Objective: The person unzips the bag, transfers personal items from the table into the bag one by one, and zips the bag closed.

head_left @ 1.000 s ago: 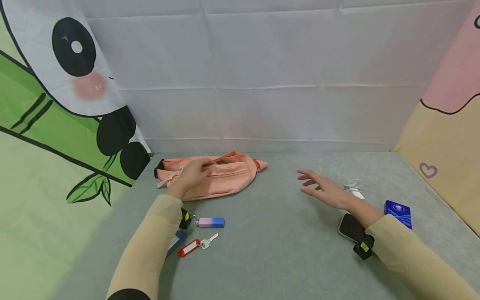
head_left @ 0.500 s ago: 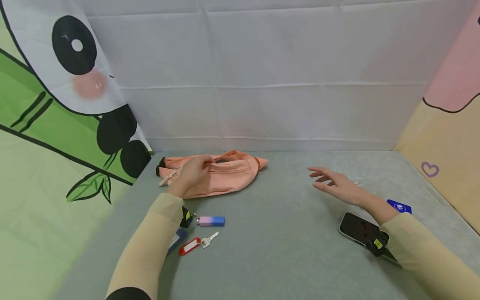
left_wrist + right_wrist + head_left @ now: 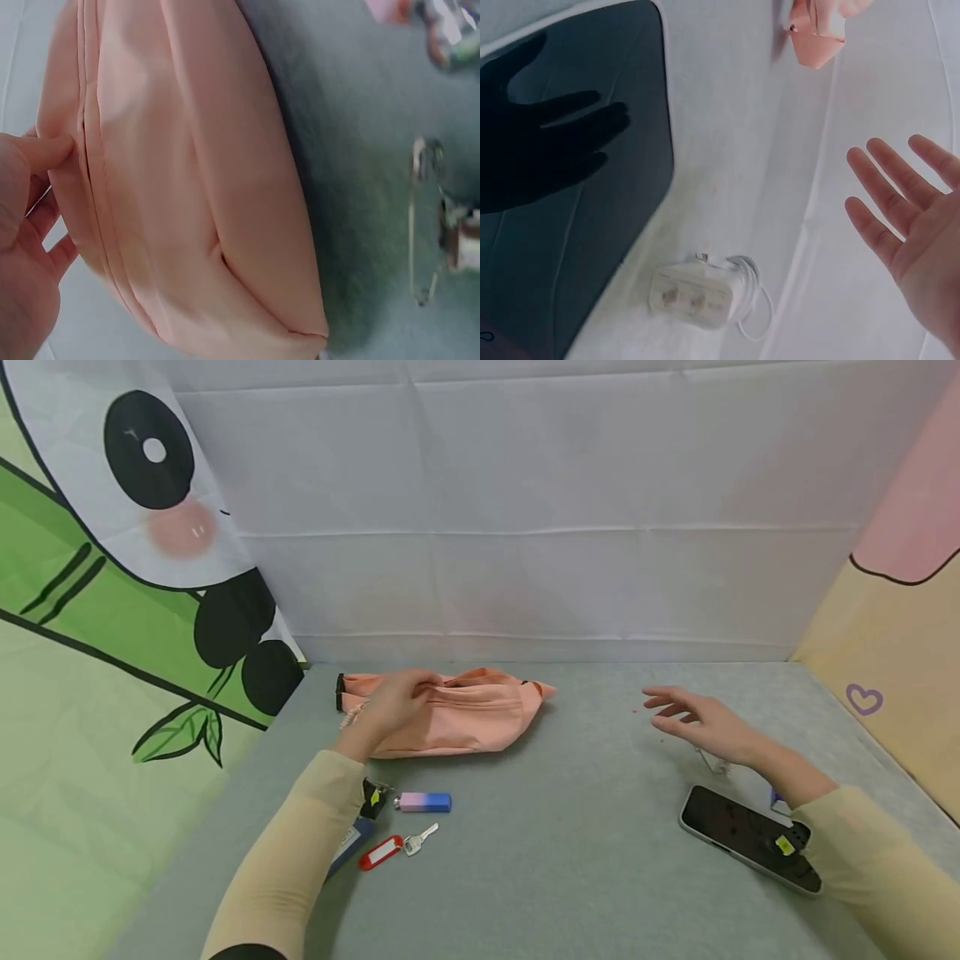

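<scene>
A peach waist bag (image 3: 472, 718) lies near the back of the table. My left hand (image 3: 393, 706) pinches its upper edge beside the zip; in the left wrist view the thumb of that hand (image 3: 26, 240) presses on the fabric. Over the table at the right, my right hand (image 3: 708, 722) hovers with fingers spread and nothing in them. Below it is a white charger plug (image 3: 694, 294) with a coiled cable, mostly hidden by the hand in the head view. A dark-screened phone (image 3: 738, 831) lies in front, partly under the right wrist.
Near my left forearm lie a pink-and-blue lighter-sized stick (image 3: 423, 802), a key (image 3: 420, 840) with a red tag (image 3: 381, 852), and a dark blue item (image 3: 351, 843) partly covered by the sleeve. A blue packet (image 3: 778, 802) is mostly hidden behind the right wrist. A white cloth wall (image 3: 540, 585) closes the back.
My right hand has moved to the right, uncovering more of the phone and covering the charger and blue packet. The bag has shifted slightly right in my left hand's grip.
</scene>
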Action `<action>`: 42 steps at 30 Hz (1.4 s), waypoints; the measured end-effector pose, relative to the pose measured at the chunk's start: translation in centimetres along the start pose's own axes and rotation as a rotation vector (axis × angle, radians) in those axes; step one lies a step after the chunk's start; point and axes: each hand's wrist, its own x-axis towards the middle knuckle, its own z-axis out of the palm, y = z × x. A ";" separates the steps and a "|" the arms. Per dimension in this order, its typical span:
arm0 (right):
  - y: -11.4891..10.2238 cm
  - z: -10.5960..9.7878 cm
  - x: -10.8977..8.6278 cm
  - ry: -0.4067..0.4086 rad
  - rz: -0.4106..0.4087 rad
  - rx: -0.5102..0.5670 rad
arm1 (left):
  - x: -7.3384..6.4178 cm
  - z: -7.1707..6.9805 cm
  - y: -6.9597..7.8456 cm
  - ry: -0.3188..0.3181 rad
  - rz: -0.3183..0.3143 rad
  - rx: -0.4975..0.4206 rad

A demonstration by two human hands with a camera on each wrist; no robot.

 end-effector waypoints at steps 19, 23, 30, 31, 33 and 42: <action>-1.4 -2.8 -0.7 0.048 -0.013 -0.090 | 0.5 1.6 4.9 -0.024 0.323 -0.249; -1.9 -2.8 -0.4 0.029 0.004 -0.084 | 0.5 2.1 5.8 -0.052 0.364 -0.262; -2.5 -2.5 0.4 0.003 0.013 -0.080 | 0.7 3.0 7.3 -0.114 0.424 -0.288; -2.6 -2.5 0.5 0.001 0.010 -0.082 | 0.8 3.1 7.6 -0.124 0.431 -0.294; -2.8 -2.3 0.7 -0.003 -0.005 -0.080 | 0.8 3.4 8.1 -0.152 0.445 -0.321; -3.5 -1.7 1.4 -0.040 -0.028 -0.076 | 0.5 4.0 10.5 -0.250 0.573 -0.422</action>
